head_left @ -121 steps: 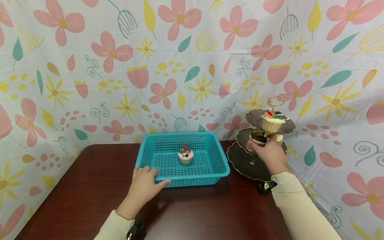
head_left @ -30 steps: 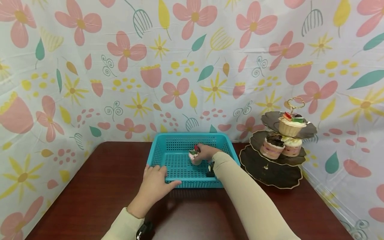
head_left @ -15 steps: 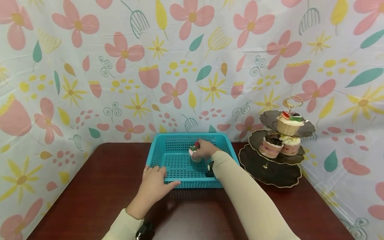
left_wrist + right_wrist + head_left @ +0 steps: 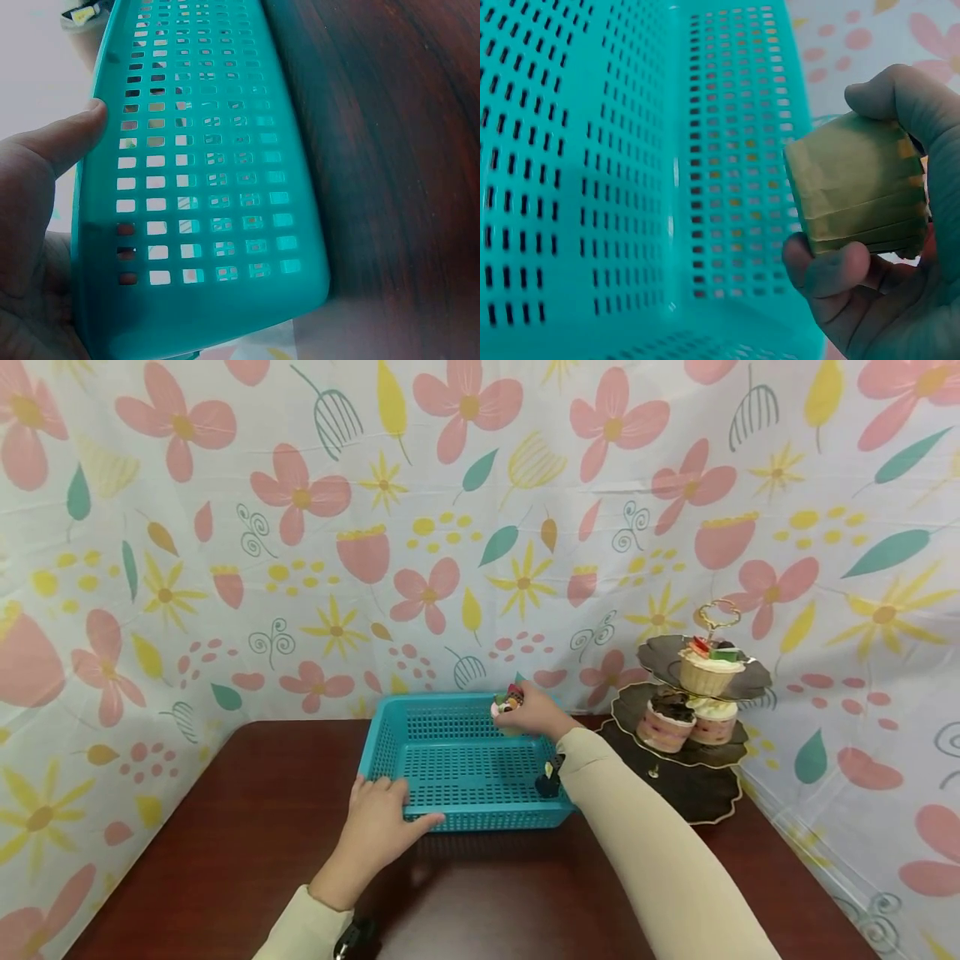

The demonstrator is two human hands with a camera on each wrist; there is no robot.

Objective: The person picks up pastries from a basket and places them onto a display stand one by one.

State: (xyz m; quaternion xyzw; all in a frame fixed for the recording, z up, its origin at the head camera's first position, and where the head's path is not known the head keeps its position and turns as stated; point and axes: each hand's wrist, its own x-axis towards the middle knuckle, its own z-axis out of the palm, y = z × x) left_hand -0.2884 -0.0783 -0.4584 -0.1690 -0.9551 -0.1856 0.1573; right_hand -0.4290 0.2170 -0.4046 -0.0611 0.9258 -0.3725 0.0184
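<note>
My right hand point(image 4: 538, 713) grips a small cupcake point(image 4: 507, 700) with fruit on its pink-white cream, raised over the back right part of the blue plastic basket point(image 4: 480, 818). In the right wrist view, thumb and fingers pinch the cupcake's pale pleated cup point(image 4: 862, 187) from opposite sides, close by the basket's wall point(image 4: 742, 150). My left hand point(image 4: 375, 833) holds the basket's front left corner, fingers over the rim. From the left wrist, the thumb point(image 4: 71, 135) shows lying against the rim.
At the right stands a dark three-tier cake stand point(image 4: 648, 652) with a gold handle. A fruit-topped cupcake point(image 4: 708, 670) sits on its top tier, a chocolate-topped cake cup point(image 4: 666, 724) and a cream-topped one point(image 4: 712, 722) on the middle. A floral cloth point(image 4: 450, 527) hangs behind the table point(image 4: 225, 827).
My right hand went from the cake stand into the basket, took hold of the cupcake there and lifted it up and to the right. My left hand stays on the basket's rim.
</note>
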